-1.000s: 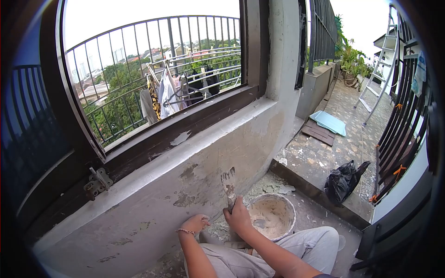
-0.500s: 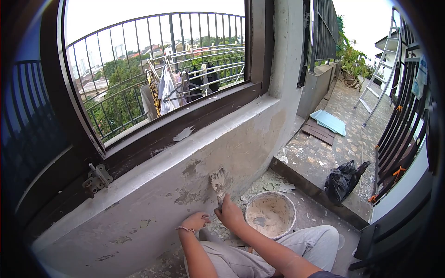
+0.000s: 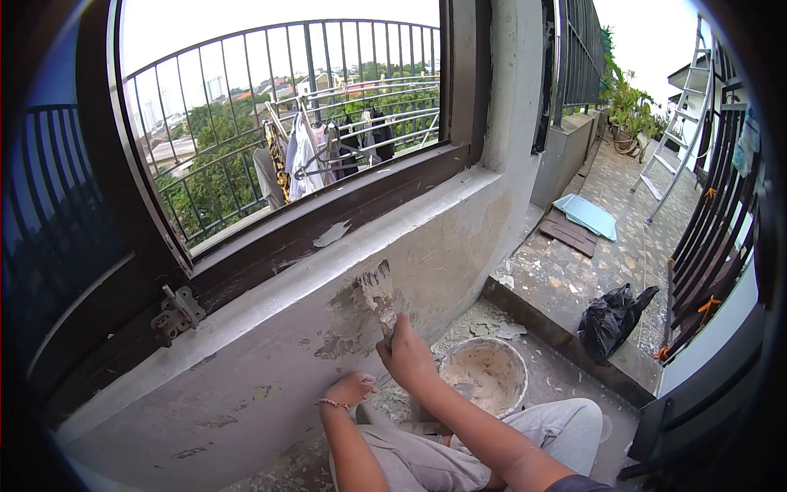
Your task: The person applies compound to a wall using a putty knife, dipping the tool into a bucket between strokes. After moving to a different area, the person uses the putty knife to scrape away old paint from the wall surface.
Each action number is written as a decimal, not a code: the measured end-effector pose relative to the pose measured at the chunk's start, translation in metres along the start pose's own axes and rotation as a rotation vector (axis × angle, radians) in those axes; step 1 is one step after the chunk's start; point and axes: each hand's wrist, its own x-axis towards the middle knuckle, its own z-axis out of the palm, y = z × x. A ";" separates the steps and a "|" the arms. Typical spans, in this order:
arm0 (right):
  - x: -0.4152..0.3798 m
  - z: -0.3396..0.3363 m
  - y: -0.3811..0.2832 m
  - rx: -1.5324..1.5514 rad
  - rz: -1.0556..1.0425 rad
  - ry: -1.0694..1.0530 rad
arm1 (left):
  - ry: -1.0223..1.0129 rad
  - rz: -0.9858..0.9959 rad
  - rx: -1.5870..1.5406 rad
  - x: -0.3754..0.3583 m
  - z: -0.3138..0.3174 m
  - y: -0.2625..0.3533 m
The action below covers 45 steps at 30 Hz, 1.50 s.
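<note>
My right hand is wrapped round the handle of a putty knife. Its broad blade, smeared with pale filler, points up and lies against the low wall, over a rough patch of peeled paint. My left hand, with a beaded bracelet at the wrist, is beside the wall below the knife. Its fingers are loosely curled, and nothing shows in them. To the right of my right hand stands a round bucket with whitish filler inside, partly behind my forearm.
Above the wall is a dark window frame with a metal latch. Paint flakes litter the floor by the bucket. A black plastic bag sits on the step at right; farther back stand a stepladder and light-blue sheets.
My right hand has moved the putty knife up the wall, its blade now higher on the peeled patch. My left hand stays in nearly the same place. The view has shifted slightly.
</note>
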 end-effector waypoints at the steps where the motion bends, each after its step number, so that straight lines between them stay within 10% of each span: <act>1: 0.006 0.001 -0.004 -0.041 -0.045 0.006 | -0.005 0.016 0.046 0.000 -0.001 0.001; 10: -0.049 0.032 0.052 -0.172 0.112 -0.266 | 0.037 -0.066 -0.046 -0.009 0.002 0.011; 25: -0.147 -0.070 0.132 0.103 0.506 0.097 | 0.159 -0.171 -0.024 -0.013 0.010 0.028; 35: -0.139 -0.153 0.162 0.915 0.896 -0.109 | 0.569 -0.335 0.387 0.004 0.037 0.043; 45: -0.119 -0.192 0.198 1.535 0.915 0.816 | 0.788 -0.423 0.313 0.014 0.050 0.067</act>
